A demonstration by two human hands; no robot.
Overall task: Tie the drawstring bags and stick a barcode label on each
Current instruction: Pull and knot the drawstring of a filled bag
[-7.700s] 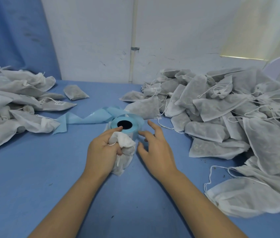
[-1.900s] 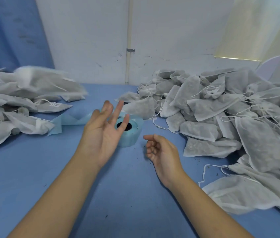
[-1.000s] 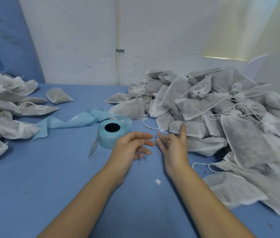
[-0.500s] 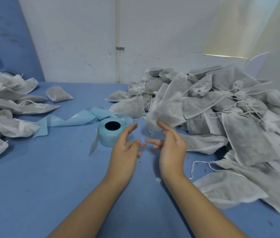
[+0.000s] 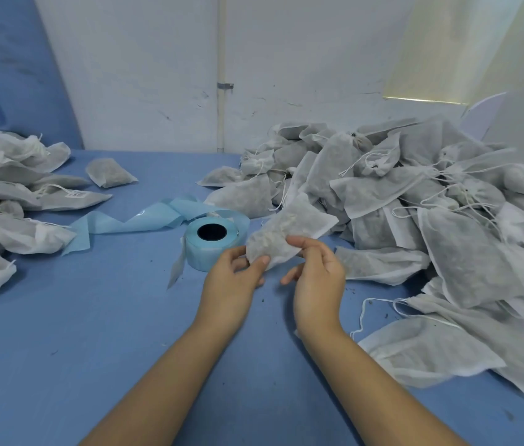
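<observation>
Drawstring bag (image 5: 289,226): long axis slanting toward far right corner of worktop (image 5: 93,333); greyish loose filling inside; near end pinched by left hand (image 5: 231,284) and right hand (image 5: 318,278).

Scuffed white wall (image 5: 144,75), thin vertical pipe (image 5: 221,59), blue cloth-covered table (image 5: 77,333)

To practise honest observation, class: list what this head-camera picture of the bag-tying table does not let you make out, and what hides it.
1. Head view: the drawstring of the held bag, whose near end the left hand and right hand cover; tied or not is unclear.
2. Head view: the print on the barcode label in the left pile, too small to read.
3. Head view: the left pile and right pile, cut off by the frame edges.
</observation>
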